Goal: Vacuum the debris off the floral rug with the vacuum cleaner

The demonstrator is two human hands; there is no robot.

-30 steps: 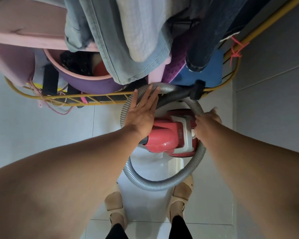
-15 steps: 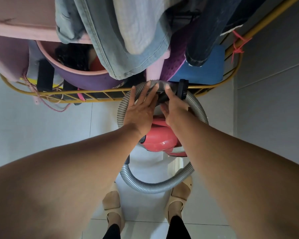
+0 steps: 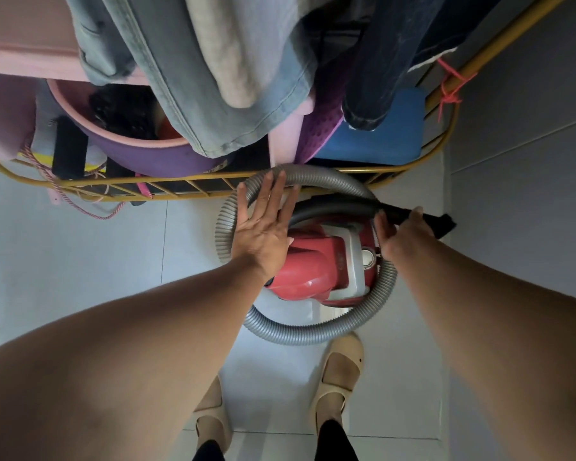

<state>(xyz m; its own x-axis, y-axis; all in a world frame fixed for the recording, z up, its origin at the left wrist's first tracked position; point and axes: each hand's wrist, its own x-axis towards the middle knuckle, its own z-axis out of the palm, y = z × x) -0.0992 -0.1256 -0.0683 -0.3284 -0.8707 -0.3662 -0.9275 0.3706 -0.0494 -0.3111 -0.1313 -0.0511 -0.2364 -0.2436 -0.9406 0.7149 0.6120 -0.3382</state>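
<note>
A yellow metal rack (image 3: 193, 181), hung with jeans (image 3: 213, 78) and other garments, is seen across the top of the view. The red canister vacuum cleaner (image 3: 313, 261) is parked on the pale tiled floor (image 3: 80, 261) just in front of the rack's lower rail, apparently a storage corner. No floral rug is in view, so the work is judged to be at the fetching stage, with nothing vacuumed yet. The grey ribbed hose (image 3: 313, 334) is coiled in a loop round the canister, presumably to keep it compact. The black hose handle (image 3: 340, 206) is laid across the canister's far side, with its nozzle end pointing right. The left hand (image 3: 263, 224) is laid flat on the upper arc of the hose, fingers straight and spread and gripping nothing, probably to steady the coil. The right hand (image 3: 403, 234) is curled round the black handle near its nozzle end, seemingly so that it can be drawn free. Beige slippers (image 3: 341, 371) are planted just behind the loop.
</note>
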